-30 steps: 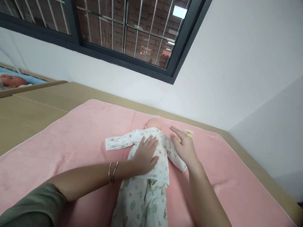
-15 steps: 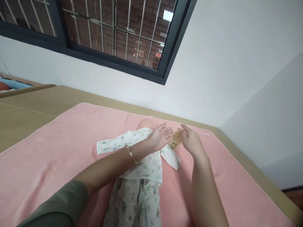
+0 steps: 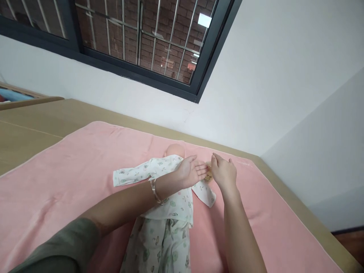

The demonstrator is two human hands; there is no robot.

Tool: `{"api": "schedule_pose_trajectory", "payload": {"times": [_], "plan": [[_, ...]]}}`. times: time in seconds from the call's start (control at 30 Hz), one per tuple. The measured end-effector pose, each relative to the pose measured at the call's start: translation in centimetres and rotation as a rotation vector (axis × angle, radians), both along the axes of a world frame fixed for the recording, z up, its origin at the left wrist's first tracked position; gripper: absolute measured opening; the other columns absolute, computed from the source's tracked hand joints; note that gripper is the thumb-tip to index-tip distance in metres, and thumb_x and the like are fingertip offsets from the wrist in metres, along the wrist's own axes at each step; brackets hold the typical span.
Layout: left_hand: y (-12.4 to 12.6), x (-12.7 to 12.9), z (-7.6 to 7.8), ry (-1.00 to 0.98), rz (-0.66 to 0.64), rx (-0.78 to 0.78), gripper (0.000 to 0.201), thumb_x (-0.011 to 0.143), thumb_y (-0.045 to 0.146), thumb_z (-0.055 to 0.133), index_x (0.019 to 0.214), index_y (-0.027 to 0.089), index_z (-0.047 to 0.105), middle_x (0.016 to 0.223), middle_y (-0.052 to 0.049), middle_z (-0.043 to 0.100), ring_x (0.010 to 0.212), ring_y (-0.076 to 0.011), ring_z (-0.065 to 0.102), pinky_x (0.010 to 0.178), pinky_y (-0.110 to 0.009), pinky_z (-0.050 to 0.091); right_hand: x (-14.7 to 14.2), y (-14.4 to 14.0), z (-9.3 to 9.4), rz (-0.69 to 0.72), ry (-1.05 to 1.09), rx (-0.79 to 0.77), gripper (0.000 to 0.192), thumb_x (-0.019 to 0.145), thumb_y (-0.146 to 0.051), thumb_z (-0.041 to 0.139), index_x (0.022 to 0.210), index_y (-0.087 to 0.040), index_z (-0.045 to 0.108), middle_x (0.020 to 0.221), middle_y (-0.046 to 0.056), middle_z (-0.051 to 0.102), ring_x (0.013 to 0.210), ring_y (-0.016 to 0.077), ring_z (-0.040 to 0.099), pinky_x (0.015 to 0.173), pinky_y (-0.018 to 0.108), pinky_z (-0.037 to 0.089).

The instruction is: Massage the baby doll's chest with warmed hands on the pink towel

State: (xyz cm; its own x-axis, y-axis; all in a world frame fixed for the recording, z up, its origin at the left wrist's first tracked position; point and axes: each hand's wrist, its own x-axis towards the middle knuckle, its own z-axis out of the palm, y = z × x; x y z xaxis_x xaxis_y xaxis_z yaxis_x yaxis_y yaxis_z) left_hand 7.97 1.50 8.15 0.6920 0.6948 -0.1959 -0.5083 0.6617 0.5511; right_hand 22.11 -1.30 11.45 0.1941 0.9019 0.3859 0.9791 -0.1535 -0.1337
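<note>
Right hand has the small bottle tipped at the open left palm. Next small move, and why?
Probably squeeze the small bottle: the right hand holds it against the fingertips of the left hand, whose palm is open and turned up over the doll.

Olive-green sleeve (image 3: pixel 54 250) on the left arm, pushed up near the elbow. Two thin metal bangles (image 3: pixel 154 190) on that wrist. Right forearm's bare.

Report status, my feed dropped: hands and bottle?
Right hand shut on bottle, tipped toward open left palm. Both above doll on pink blanket. Nothing in the way.
</note>
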Motion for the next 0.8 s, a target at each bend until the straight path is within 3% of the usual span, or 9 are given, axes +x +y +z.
{"api": "schedule_pose_trajectory", "payload": {"times": [0.1,0.2,0.37,0.47,0.53,0.6,0.7,0.8], "plan": [[-1.7,-3.1,-1.0,0.049,-0.1,0.023,0.068,0.095,0.044,0.037,0.147,0.0,0.036,0.146,-0.027,0.05,0.135,-0.0258,0.053,0.113,-0.038,0.043,-0.2,0.2,0.4,-0.061,-0.012,0.0,0.048,0.101,-0.03,0.026,0.121,-0.019,0.069,0.107,0.013,0.075,0.102,0.0253,0.069,0.11,0.046,0.034],[-2.8,-5.7,-1.2,0.069,-0.113,0.013,0.069,0.095,0.045,0.038,0.146,-0.001,0.037,0.146,-0.027,0.05,0.132,-0.0264,0.056,0.112,-0.038,0.043,-0.7,0.6,0.9,-0.117,-0.051,-0.029,0.047,0.1,-0.027,0.027,0.108,-0.019,0.073,0.094,0.012,0.075,0.091,0.0246,0.07,0.105,0.044,0.037],[-3.7,-7.8,0.8,0.12,-0.01,-0.018,0.06,0.094,0.042,0.037,0.137,0.002,0.049,0.143,-0.024,0.055,0.129,-0.0273,0.059,0.11,-0.037,0.044,-1.5,1.4,1.7,-0.139,-0.087,-0.076,0.047,0.097,-0.023,0.028,0.099,-0.016,0.074,0.089,0.014,0.075,0.088,0.0268,0.069,0.105,0.047,0.036],[-4.0,-8.4,2.0,0.173,0.021,-0.013,0.056,0.093,0.041,0.034,0.131,0.005,0.056,0.141,-0.02,0.058,0.128,-0.0315,0.059,0.113,-0.042,0.04,-2.1,1.3,1.7,-0.132,-0.031,-0.13,0.045,0.097,-0.026,0.03,0.107,-0.014,0.072,0.096,0.016,0.075,0.097,0.0303,0.069,0.112,0.06,0.025],[-4.2,-8.6,2.4,0.172,0.013,-0.007,0.055,0.092,0.041,0.034,0.129,0.007,0.058,0.142,-0.018,0.058,0.13,-0.0326,0.057,0.115,-0.044,0.036,-3.0,0.6,1.5,-0.043,0.056,-0.109,0.045,0.099,-0.031,0.032,0.123,-0.014,0.066,0.116,0.018,0.071,0.119,0.0349,0.061,0.115,0.068,0.014],[-4.5,-8.8,2.7,0.141,-0.002,0.003,0.055,0.093,0.042,0.033,0.129,0.009,0.059,0.142,-0.015,0.058,0.132,-0.0303,0.056,0.116,-0.042,0.035,-4.4,-0.5,0.9,0.144,0.156,-0.017,0.049,0.101,-0.038,0.031,0.138,-0.017,0.056,0.14,0.016,0.058,0.142,0.0353,0.04,0.116,0.07,0.008],[-5.5,-8.9,3.6,0.072,-0.032,0.081,0.057,0.096,0.047,0.027,0.132,0.016,0.058,0.138,-0.011,0.062,0.131,-0.0263,0.057,0.115,-0.041,0.038,-7.4,-2.7,-0.2,0.454,0.233,0.102,0.052,0.103,-0.043,0.026,0.15,-0.025,0.042,0.156,0.009,0.04,0.151,0.0305,0.024,0.12,0.066,0.006],[-6.5,-9.4,4.8,0.077,-0.049,0.205,0.067,0.096,0.06,0.02,0.136,0.02,0.056,0.133,-0.01,0.065,0.131,-0.0289,0.055,0.114,-0.047,0.041,-10.4,-5.2,-1.5,0.649,0.133,0.137,0.06,0.102,-0.044,0.031,0.158,-0.025,0.025,0.164,0.007,0.024,0.154,0.0355,0.004,0.118,0.07,-0.002]]}}
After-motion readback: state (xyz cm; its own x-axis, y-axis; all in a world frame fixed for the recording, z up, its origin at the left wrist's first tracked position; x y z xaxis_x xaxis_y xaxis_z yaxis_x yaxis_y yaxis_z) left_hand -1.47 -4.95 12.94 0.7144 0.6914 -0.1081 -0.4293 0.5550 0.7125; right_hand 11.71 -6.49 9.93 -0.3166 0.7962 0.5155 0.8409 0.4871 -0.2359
